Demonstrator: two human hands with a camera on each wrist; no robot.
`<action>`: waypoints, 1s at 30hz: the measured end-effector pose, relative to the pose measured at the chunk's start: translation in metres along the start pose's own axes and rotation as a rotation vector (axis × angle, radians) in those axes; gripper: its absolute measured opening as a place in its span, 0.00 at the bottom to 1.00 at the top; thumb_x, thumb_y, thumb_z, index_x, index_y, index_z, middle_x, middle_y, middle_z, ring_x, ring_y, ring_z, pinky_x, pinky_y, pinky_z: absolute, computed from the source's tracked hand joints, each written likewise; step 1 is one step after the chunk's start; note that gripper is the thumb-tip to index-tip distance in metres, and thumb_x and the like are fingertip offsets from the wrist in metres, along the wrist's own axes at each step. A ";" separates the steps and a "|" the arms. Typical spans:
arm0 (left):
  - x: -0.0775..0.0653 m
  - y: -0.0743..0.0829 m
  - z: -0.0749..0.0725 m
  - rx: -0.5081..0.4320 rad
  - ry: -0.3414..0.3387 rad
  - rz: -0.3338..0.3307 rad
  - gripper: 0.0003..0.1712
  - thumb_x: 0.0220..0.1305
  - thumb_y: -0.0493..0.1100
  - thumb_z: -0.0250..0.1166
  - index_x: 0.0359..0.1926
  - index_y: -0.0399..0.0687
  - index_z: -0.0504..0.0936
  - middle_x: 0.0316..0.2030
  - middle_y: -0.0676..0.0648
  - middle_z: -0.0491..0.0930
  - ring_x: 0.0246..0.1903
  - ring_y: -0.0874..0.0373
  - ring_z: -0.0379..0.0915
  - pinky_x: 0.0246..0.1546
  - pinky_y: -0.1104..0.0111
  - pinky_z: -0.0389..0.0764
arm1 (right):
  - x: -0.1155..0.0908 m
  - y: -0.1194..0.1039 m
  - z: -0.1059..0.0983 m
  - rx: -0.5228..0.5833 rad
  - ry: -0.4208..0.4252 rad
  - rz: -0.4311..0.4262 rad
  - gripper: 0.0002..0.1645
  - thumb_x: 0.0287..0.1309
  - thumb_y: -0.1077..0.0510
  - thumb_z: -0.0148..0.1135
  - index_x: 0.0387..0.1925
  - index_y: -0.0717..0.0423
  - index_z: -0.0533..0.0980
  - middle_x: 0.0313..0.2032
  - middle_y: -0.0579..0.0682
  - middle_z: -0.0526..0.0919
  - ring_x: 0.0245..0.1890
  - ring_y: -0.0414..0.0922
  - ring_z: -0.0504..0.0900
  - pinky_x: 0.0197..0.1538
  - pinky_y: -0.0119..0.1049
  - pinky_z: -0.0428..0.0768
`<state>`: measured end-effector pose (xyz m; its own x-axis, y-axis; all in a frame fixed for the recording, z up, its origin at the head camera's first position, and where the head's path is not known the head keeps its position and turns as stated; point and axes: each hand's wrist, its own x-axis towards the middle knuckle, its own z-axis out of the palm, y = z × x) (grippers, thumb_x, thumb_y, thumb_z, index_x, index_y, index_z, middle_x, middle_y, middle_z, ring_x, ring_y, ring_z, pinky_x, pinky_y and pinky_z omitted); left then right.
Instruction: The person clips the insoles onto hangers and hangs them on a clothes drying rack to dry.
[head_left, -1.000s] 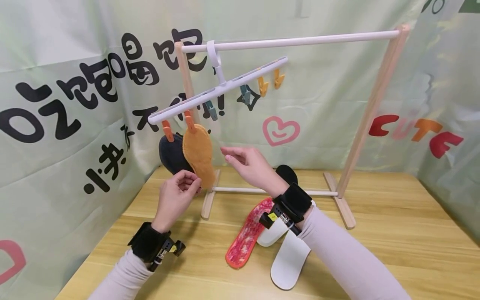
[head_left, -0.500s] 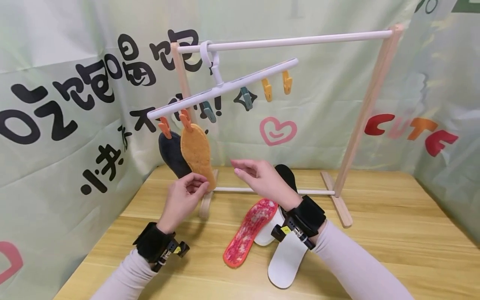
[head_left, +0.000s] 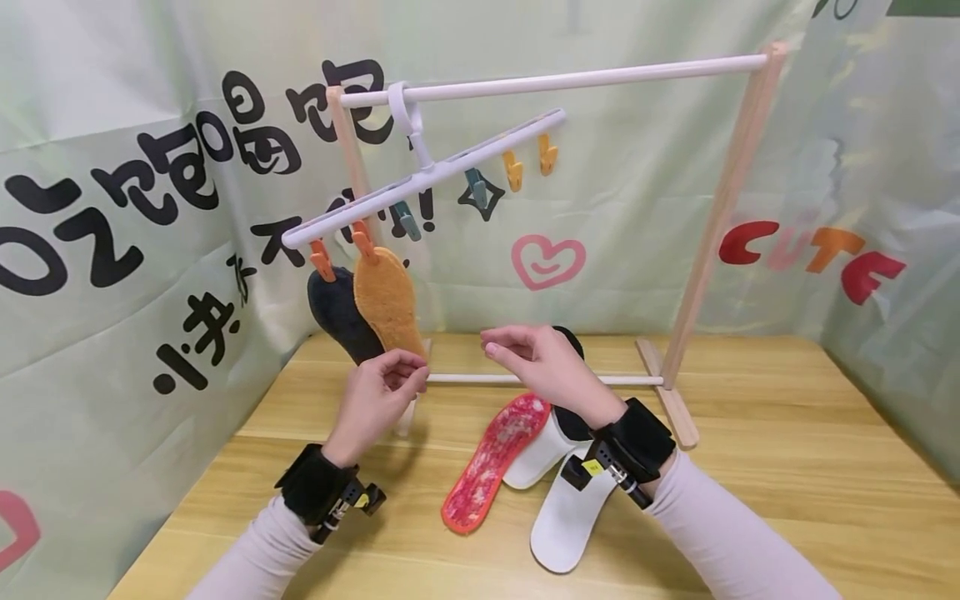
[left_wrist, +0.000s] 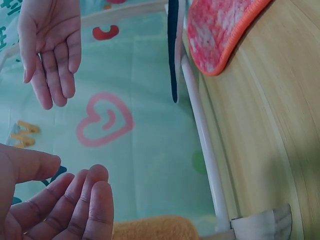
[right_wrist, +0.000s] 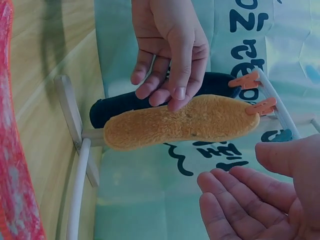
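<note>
In the head view an orange-yellow insole [head_left: 386,292] and a dark insole [head_left: 333,312] hang side by side. Orange clips [head_left: 363,242] hold them on the left end of a white hanger [head_left: 423,177]. My left hand [head_left: 378,400] is near the yellow insole's lower end, covering part of it. Its fingers are loosely bent, and the left wrist view shows a gap between thumb and fingertips [left_wrist: 102,195] with nothing in it. My right hand [head_left: 551,367] hovers farther right, fingers relaxed and holding nothing, partly in front of a black insole [head_left: 570,340].
The hanger hooks over the top bar [head_left: 555,79] of a wooden-legged rack. Its remaining clips, teal [head_left: 408,223] and yellow [head_left: 513,173], hold nothing. A red patterned insole [head_left: 495,467], a white insole [head_left: 536,458] and another white insole [head_left: 570,517] lie on the table [head_left: 757,483].
My right hand has moved right and lower, away from the yellow insole. The left hand has shifted slightly right. The hanger has swung a little on its hook, and the view has drifted.
</note>
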<state>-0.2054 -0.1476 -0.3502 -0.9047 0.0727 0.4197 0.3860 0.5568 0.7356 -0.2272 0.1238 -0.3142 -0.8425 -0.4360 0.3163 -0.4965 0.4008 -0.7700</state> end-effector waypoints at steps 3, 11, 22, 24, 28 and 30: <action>0.001 0.002 0.003 0.007 -0.016 -0.003 0.07 0.73 0.41 0.72 0.46 0.41 0.89 0.32 0.46 0.90 0.32 0.50 0.88 0.34 0.75 0.81 | -0.002 0.003 -0.002 -0.001 0.003 0.006 0.21 0.77 0.53 0.64 0.64 0.58 0.82 0.58 0.56 0.90 0.59 0.52 0.89 0.63 0.47 0.86; 0.005 0.007 0.013 0.013 -0.045 -0.006 0.07 0.72 0.42 0.72 0.47 0.46 0.90 0.32 0.50 0.90 0.32 0.58 0.88 0.37 0.74 0.84 | -0.007 0.009 -0.008 0.016 0.007 0.027 0.21 0.77 0.54 0.65 0.64 0.59 0.83 0.57 0.58 0.90 0.59 0.52 0.89 0.64 0.48 0.85; 0.012 0.011 0.027 0.042 -0.087 0.026 0.08 0.73 0.42 0.71 0.48 0.45 0.90 0.33 0.50 0.91 0.32 0.60 0.87 0.36 0.73 0.82 | -0.008 0.024 -0.013 0.020 0.024 0.060 0.21 0.77 0.54 0.64 0.64 0.59 0.82 0.58 0.58 0.89 0.58 0.53 0.89 0.64 0.49 0.86; 0.014 0.013 0.031 0.034 -0.095 0.027 0.08 0.73 0.42 0.71 0.48 0.45 0.89 0.33 0.48 0.91 0.32 0.60 0.87 0.35 0.73 0.82 | -0.008 0.028 -0.013 0.015 0.031 0.064 0.21 0.77 0.54 0.64 0.64 0.59 0.82 0.58 0.58 0.89 0.58 0.54 0.89 0.63 0.50 0.86; 0.018 0.015 0.038 0.038 -0.104 0.043 0.08 0.72 0.42 0.72 0.48 0.45 0.90 0.34 0.46 0.91 0.32 0.60 0.87 0.36 0.72 0.82 | -0.009 0.036 -0.015 0.016 0.041 0.082 0.22 0.78 0.53 0.64 0.65 0.58 0.82 0.58 0.58 0.89 0.58 0.54 0.89 0.63 0.50 0.86; 0.021 0.017 0.042 0.049 -0.104 0.052 0.09 0.72 0.42 0.72 0.48 0.44 0.90 0.34 0.47 0.91 0.32 0.60 0.88 0.37 0.70 0.84 | -0.009 0.039 -0.017 0.021 0.043 0.097 0.22 0.78 0.52 0.64 0.65 0.58 0.82 0.59 0.58 0.89 0.59 0.54 0.89 0.64 0.51 0.85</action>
<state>-0.2255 -0.1019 -0.3517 -0.8987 0.1865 0.3970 0.4256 0.5899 0.6862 -0.2427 0.1567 -0.3379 -0.8947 -0.3609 0.2631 -0.4083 0.4219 -0.8095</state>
